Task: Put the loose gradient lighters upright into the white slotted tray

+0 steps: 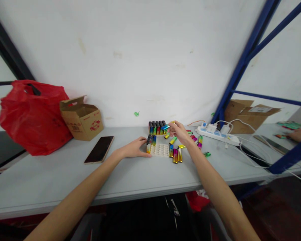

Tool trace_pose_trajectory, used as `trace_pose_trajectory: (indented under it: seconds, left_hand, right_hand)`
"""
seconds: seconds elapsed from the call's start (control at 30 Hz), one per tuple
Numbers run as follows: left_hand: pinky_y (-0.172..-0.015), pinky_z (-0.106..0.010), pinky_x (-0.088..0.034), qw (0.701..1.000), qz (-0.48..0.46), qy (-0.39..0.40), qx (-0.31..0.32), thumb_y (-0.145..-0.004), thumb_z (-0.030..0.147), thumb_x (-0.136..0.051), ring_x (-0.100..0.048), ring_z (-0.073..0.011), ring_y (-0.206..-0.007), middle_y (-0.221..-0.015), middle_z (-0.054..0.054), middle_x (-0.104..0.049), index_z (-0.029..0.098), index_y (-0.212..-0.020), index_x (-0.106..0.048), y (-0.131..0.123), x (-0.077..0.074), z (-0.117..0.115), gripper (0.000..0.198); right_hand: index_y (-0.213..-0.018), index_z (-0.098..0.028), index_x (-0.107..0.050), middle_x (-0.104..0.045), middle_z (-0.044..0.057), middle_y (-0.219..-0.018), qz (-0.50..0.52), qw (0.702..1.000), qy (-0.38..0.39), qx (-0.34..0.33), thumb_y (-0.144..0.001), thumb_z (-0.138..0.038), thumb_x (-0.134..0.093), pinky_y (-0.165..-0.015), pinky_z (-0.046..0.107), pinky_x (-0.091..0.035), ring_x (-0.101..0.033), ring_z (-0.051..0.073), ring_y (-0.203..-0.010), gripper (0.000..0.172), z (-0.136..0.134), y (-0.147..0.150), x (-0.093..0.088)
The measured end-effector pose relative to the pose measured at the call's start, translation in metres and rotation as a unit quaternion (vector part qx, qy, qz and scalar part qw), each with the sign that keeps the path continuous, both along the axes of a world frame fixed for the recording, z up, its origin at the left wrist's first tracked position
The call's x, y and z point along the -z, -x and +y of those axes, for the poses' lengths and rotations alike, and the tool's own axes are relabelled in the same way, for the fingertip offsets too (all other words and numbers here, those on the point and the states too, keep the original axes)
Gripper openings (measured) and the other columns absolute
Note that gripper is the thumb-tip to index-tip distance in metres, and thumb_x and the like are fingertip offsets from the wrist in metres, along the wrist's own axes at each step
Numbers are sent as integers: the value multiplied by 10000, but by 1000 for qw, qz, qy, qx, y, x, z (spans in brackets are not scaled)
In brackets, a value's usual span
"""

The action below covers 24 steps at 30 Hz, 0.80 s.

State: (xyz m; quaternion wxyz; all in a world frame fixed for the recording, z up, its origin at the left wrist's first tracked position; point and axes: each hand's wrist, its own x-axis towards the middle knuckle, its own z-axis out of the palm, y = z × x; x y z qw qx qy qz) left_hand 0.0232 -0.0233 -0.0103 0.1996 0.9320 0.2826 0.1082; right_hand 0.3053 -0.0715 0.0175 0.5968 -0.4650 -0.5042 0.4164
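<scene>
A white plastic tray with round slots lies on the grey table, with several rainbow-coloured lighters standing in its left edge. My left hand rests on the table against the tray's left side, fingers curled round it. My right hand hovers behind the tray and pinches one lighter held sideways. A full tray of upright lighters stands behind. Loose lighters lie scattered to the right of the white tray.
A phone lies face up at left, near a small cardboard box and a red plastic bag. A white power strip with cables sits at right, beside a blue rack post. Another person's hand shows at far right.
</scene>
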Motion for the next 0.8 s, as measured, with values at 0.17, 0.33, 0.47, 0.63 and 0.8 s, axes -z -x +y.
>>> trace_pose_trajectory:
  seconds: [0.17, 0.33, 0.47, 0.63, 0.8]
  left_hand:
    - [-1190, -417, -419, 1000, -2, 4, 0, -756, 765, -747, -528, -368, -1394, -1527, -176, -522, 147, -1427, -587, 1, 2, 0, 926]
    - [-1178, -426, -431, 1000, -8, 6, -3, -744, 763, -756, -545, -374, -1374, -1512, -161, -542, 169, -1421, -600, 1, 2, 0, 914]
    - [-1182, -427, -424, 1000, -8, 1, 5, -756, 768, -746, -542, -361, -1376, -1518, -157, -532, 187, -1439, -585, 1, 3, 1, 910]
    - [-1180, -439, -428, 1000, -9, 6, 4, -753, 776, -746, -536, -374, -1381, -1516, -162, -532, 176, -1440, -586, 1, 4, 2, 926]
    - [-1198, -449, -410, 1000, -3, 2, 13, -775, 751, -747, -525, -370, -1391, -1515, -170, -532, 172, -1450, -574, 0, 2, 2, 906]
  right_hand:
    - [-844, -242, -479, -775, 20, -821, 102, 993, -12, -55, -727, -322, -750, -750, 325, -587, -677, 149, -679, 306, -9, 9, -6]
    - [-1092, -237, -603, -793, 31, -896, 125, 988, -4, -96, -723, -235, -742, -847, 384, -611, -733, 180, -747, 395, -12, 17, -6]
    - [-1054, -227, -620, -766, 9, -884, 93, 990, 5, -109, -715, -260, -752, -808, 356, -605, -730, 170, -737, 365, -10, 23, -2]
    - [-951, -247, -509, -730, -46, -829, 65, 991, 6, -118, -732, -316, -733, -556, 242, -471, -555, 93, -546, 321, -8, 34, 6]
    - [-970, -249, -511, -544, -97, -617, 23, 993, 8, -119, -738, -416, -754, -436, 197, -236, -332, 76, -476, 375, -6, 45, 10]
